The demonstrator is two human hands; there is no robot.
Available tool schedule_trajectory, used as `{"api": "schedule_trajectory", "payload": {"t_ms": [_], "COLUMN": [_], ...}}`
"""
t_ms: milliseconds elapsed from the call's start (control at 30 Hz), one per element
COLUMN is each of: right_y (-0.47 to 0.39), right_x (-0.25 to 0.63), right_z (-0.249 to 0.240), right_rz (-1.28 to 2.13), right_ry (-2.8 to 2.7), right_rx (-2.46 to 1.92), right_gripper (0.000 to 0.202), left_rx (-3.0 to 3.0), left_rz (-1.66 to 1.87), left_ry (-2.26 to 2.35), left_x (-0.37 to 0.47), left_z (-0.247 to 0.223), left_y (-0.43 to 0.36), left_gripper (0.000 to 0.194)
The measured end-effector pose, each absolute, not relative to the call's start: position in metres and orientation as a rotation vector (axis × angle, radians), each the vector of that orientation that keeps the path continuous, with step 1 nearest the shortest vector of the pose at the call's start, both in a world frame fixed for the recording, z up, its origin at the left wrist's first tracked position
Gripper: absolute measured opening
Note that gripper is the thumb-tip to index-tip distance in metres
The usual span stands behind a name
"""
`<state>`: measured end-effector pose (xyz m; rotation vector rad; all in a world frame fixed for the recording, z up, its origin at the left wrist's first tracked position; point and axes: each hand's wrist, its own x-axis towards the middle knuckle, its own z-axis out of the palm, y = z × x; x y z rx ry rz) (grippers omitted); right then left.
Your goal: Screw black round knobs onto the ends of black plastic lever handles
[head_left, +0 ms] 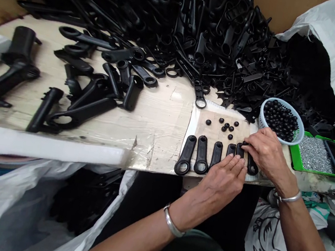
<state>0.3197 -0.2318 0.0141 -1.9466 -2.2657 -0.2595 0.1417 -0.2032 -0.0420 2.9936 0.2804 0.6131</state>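
Several black ring-ended parts (202, 155) lie in a row on a pale board (210, 129) at the table's front edge. My left hand (224, 183) rests palm down over the lower ends of the middle parts, its fingers extended and close together. At the top of a part on the right of the row, my right hand (265, 151) pinches a small black piece (245, 143), mostly covered by the fingertips. Several small black round caps (231, 128) are scattered on the board above the row.
A blue basket (301, 134) of black balls stands beyond my right hand, beside a green tray (296, 158) of small metal pieces. Black plastic parts (133, 12) are heaped at the back. Larger black parts (85, 110) and a white strip (46, 146) lie left.
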Motion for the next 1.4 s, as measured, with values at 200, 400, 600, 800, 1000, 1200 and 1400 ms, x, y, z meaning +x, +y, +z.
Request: {"api": "schedule_trajectory", "payload": {"t_ms": [200,400,600,800,1000,1200,1400], "right_y": [-0.232,-0.228,-0.226,-0.224,-0.227,-0.236,-0.237], "right_x": [0.321,0.321,0.315,0.317,0.323,0.321,0.323], "right_z": [0.019,0.026,0.030,0.028,0.024,0.028,0.028], "right_rz": [-0.169,-0.087,-0.121,-0.050,-0.030,-0.006,-0.035], "right_ry": [-2.287,-2.371,-2.446,-2.414,-2.343,-2.366,-2.375], "right_rx": [-1.901,-1.913,-1.931,-1.920,-1.906,-1.908,-1.903], "right_gripper": [0.016,0.018,0.020,0.014,0.010,0.011,0.011], "left_rx": [2.977,2.975,2.967,3.002,3.112,3.124,3.060], "left_rz": [0.614,0.615,0.656,0.659,0.816,0.958,1.021], "left_ry": [0.292,0.287,0.283,0.279,0.159,0.076,0.080], "left_x": [0.143,0.144,0.142,0.143,0.142,0.135,0.132], "left_z": [-0.044,-0.043,-0.044,-0.044,-0.040,-0.037,-0.042], "left_y": [-0.205,-0.203,-0.203,-0.202,-0.201,-0.206,-0.207], "left_gripper": [0.034,0.032,0.033,0.032,0.029,0.028,0.027]}}
